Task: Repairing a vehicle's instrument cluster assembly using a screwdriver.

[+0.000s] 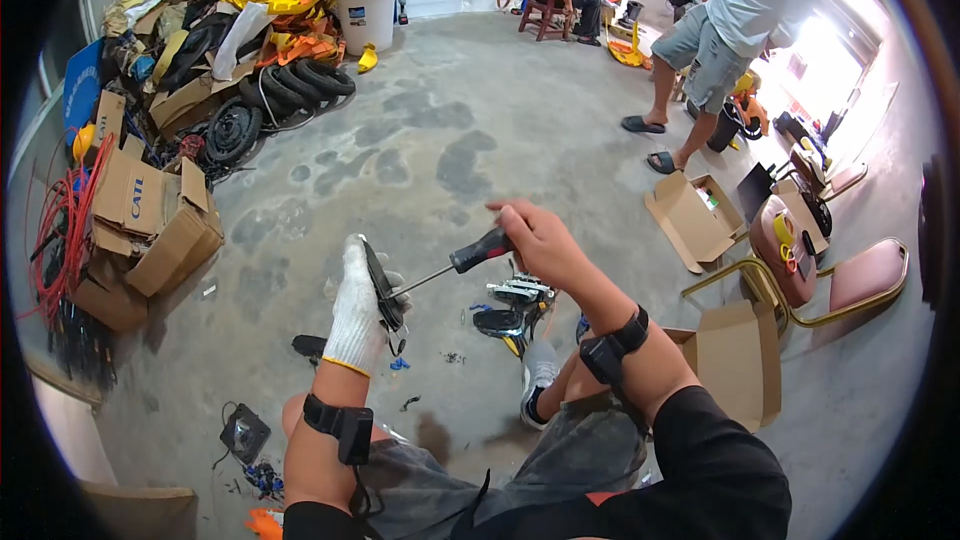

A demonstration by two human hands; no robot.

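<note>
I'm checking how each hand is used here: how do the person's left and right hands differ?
The left hand wears a white work glove; the right hand is bare. The left hand grips a flat dark part upright; the right hand holds a screwdriver by its red-and-black handle, tip at that part. Both wrists carry black strapped bands.

Left hand (358,315): white glove, yellow cuff, gripping a black part (382,285). Right hand (535,240): bare, on a screwdriver (470,258) with black-and-red handle. Floor (440,140) beyond both grips: mottled grey.
</note>
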